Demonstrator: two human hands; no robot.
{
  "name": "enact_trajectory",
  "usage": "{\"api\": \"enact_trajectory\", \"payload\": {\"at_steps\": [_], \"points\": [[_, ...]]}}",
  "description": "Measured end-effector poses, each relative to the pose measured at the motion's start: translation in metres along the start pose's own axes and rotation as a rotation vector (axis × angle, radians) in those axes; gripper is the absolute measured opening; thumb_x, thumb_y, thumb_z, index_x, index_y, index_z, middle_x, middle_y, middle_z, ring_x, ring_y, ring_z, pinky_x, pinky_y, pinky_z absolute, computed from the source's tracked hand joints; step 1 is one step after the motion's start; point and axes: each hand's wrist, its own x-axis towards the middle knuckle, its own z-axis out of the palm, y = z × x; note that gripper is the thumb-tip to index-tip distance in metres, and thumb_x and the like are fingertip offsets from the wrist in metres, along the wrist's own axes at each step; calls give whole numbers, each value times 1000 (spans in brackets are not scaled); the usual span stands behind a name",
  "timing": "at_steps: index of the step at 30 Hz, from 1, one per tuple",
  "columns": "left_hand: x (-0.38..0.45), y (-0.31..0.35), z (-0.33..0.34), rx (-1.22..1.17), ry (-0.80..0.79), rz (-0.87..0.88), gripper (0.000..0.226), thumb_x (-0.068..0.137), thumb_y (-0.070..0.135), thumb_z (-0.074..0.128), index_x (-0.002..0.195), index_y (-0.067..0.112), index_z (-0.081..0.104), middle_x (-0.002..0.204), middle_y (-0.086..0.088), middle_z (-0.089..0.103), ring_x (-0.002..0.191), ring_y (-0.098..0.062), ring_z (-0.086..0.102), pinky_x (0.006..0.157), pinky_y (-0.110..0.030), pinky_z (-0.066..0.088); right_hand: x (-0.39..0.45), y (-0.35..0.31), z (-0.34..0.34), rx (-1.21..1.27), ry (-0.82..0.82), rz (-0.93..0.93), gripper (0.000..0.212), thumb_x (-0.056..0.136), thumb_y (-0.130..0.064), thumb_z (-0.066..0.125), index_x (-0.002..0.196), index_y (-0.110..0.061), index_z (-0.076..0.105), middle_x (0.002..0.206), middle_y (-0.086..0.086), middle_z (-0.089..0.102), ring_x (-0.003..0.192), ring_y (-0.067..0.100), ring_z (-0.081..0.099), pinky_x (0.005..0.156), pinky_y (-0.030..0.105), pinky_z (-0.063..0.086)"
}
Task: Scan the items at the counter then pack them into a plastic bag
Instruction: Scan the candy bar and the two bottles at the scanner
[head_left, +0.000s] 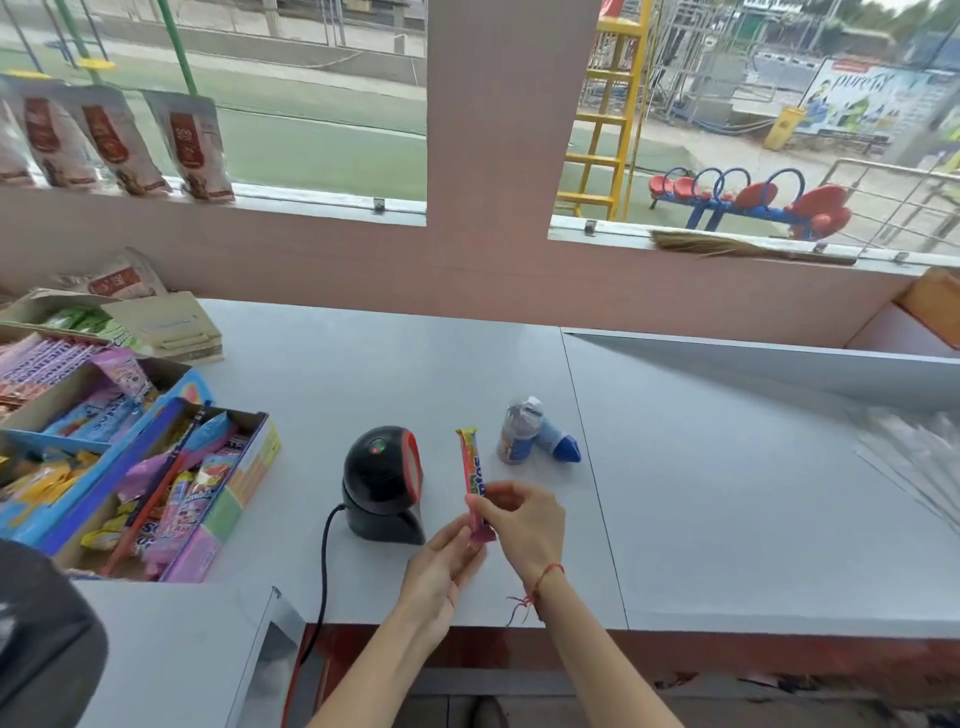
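A long, colourful candy stick (469, 460) stands upright just right of the black barcode scanner (383, 483), whose red window faces it. My right hand (522, 525) pinches the stick near its lower end. My left hand (441, 566) touches the pink bottom tip from below. Behind the stick, on the grey counter (727, 493), stand a small clear bottle (516, 434) and a blue-and-white packet (558, 441) lying on its side. A stack of clear plastic bags (914, 457) lies at the counter's right edge.
Open boxes of sweets (156, 467) crowd the counter's left side, with snack pouches (109, 145) hanging above. The scanner's cable (324, 571) runs down over the front edge. A broom (737, 249) rests on the window sill. A dark object (41, 639) sits at bottom left.
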Motion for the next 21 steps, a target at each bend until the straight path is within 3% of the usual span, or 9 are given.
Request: {"api": "enact_trajectory", "payload": {"at_steps": [6, 10, 13, 14, 16, 18, 21], "points": [[-11, 9, -8, -80, -68, 9, 23, 93, 4, 47, 104, 0, 66, 89, -10, 76, 80, -15, 74, 71, -22, 60, -12, -10, 9, -45, 29, -31, 24, 63, -35, 83, 80, -20, 77, 73, -5, 77, 69, 3, 71, 75, 25, 59], [7, 9, 16, 64, 7, -33, 20, 86, -10, 52, 103, -8, 62, 70, -8, 74, 65, -13, 72, 66, -19, 58, 13, -8, 10, -142, 35, 67, 19, 70, -32, 78, 84, -18, 78, 83, 2, 78, 80, 14, 71, 80, 27, 55], [28, 12, 38, 183, 152, -4, 34, 76, -19, 59, 110, -13, 58, 77, -11, 67, 83, -26, 63, 84, -32, 53, 26, -6, 10, -228, 25, 96, 13, 77, -26, 71, 80, -16, 79, 83, 7, 77, 76, 18, 65, 67, 26, 49], [34, 16, 44, 222, 200, 14, 30, 75, -20, 59, 103, -10, 61, 78, -10, 66, 87, -26, 60, 88, -36, 51, 31, -6, 7, -228, 55, 94, 13, 79, -24, 70, 82, -15, 78, 84, 7, 77, 74, 18, 62, 63, 25, 46], [42, 22, 48, 336, 295, 53, 27, 73, -19, 57, 74, 7, 66, 65, -4, 66, 78, -25, 58, 82, -35, 49, 40, -2, -2, -215, 191, 52, 14, 83, -22, 66, 91, -14, 74, 95, 7, 75, 77, 16, 59, 67, 23, 41], [52, 24, 46, 448, 340, 94, 35, 75, -15, 54, 61, 16, 61, 58, 3, 60, 73, -22, 53, 76, -31, 44, 54, -2, -15, -161, 298, -48, 22, 83, -20, 66, 104, -13, 64, 109, 7, 65, 83, 18, 56, 71, 26, 42], [64, 18, 43, 581, 339, 112, 28, 80, -9, 49, 84, 11, 69, 78, -5, 61, 79, -22, 52, 74, -28, 41, 85, -13, -27, -165, 74, -213, 61, 76, -20, 69, 132, -27, 44, 125, 0, 43, 107, 19, 43, 89, 27, 39]]}}
